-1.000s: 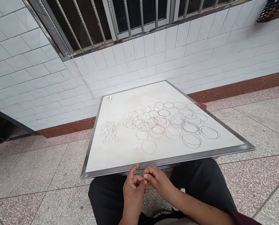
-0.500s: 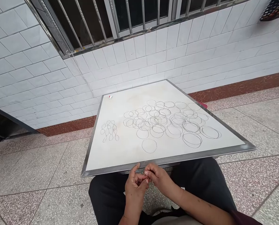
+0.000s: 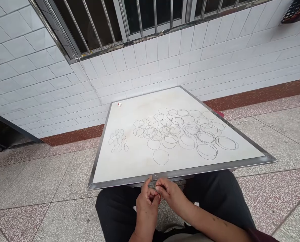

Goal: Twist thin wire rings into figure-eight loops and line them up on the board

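Note:
Just below the near edge of the white-topped table [image 3: 129, 161], my two hands meet over my lap. My left hand [image 3: 147, 201] pinches a thin wire loop [image 3: 155, 192] between thumb and fingers, its index finger raised towards the table frame. Closed on the same wire from the other side is my right hand [image 3: 168, 193], its fingertips touching those of the left. A short curved bit of wire shows above the fingertips; the rest is hidden by the fingers. On the table lie many overlapping thin wire rings [image 3: 161, 157].
Several small twisted wire pieces [image 3: 118, 141] lie at the table's left. A small white-and-red object [image 3: 119, 105] sits in its far left corner. The metal frame [image 3: 190, 171] edges the tabletop. Behind stands a tiled wall [image 3: 144, 79] with a barred window [image 3: 150, 16].
Both hands have shifted very slightly, still pinching the wire. A curved piece of it now shows more clearly above the fingers. The rings on the table stay put.

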Tool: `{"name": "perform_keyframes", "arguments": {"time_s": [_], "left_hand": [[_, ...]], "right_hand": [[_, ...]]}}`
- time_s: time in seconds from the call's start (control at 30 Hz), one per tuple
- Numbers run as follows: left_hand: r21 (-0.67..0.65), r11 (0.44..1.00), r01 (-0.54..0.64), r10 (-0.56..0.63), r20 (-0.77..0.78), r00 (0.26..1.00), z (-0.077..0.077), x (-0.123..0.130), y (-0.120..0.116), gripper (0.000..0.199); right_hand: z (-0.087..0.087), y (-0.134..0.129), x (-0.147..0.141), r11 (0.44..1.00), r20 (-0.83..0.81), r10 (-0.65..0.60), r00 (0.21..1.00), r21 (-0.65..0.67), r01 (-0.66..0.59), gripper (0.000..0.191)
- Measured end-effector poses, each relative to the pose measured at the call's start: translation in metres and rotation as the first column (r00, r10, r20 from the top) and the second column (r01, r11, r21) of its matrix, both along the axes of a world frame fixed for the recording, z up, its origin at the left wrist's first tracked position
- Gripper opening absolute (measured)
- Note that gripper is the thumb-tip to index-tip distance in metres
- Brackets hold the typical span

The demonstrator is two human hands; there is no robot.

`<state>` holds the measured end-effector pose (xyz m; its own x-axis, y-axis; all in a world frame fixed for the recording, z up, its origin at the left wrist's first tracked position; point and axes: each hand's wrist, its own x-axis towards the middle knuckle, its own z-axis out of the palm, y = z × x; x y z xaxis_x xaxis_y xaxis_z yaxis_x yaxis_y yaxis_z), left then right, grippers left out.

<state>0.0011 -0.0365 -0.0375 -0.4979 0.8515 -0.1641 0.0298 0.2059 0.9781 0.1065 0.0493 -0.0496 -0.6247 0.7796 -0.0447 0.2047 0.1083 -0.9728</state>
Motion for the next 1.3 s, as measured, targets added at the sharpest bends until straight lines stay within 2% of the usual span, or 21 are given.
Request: {"name": "perform_keyframes", "arguments": {"time_s": [0.13,0.23,0.3,0.47,0.57,0.77,0.93,1.13,1.3], "left_hand": [[0.044,0.999,-0.019,0.013,0.123,0.992,0.003,0.0,0.002,0.068],[0.062,0.995,-0.072,0.052,0.282,0.958,0.011,-0.003,0.002,0.072],[0.038,0.992,-0.12,0.101,0.331,0.938,0.018,-0.005,0.001,0.07],[0.015,0.983,-0.186,0.166,0.383,0.909,0.032,-0.007,-0.001,0.061],[0.03,0.983,-0.18,0.155,0.387,0.909,0.035,-0.005,-0.001,0.057],[0.027,0.985,-0.168,0.147,0.363,0.92,0.031,0.002,0.001,0.059],[0.045,0.986,-0.161,0.136,0.343,0.929,0.029,0.007,0.004,0.059],[0.033,0.985,-0.172,0.154,0.308,0.939,0.036,0.002,0.003,0.061],[0.03,0.978,-0.206,0.188,0.295,0.937,0.036,-0.001,0.001,0.053]], "right_hand": [[-0.001,0.0,-0.003,0.998,-0.045,0.002,0.999,-0.057,-0.004,0.018],[0.004,0.007,-0.004,0.988,-0.083,0.002,0.997,-0.155,-0.015,0.021],[0.01,0.011,-0.004,0.972,-0.086,-0.005,0.996,-0.234,-0.015,0.024],[0.019,0.014,-0.004,0.9,-0.229,-0.061,0.971,-0.432,-0.046,0.035],[0.019,0.012,-0.004,0.857,-0.279,-0.096,0.955,-0.511,-0.063,0.039],[0.022,0.006,-0.008,0.843,-0.346,-0.205,0.916,-0.539,-0.014,0.04],[0.027,0.002,-0.012,0.802,-0.387,-0.284,0.877,-0.597,-0.003,0.04],[0.024,0.006,-0.01,0.807,-0.364,-0.222,0.904,-0.59,-0.04,0.037],[0.026,0.007,-0.008,0.797,-0.354,-0.232,0.906,-0.603,-0.032,0.039]]}}
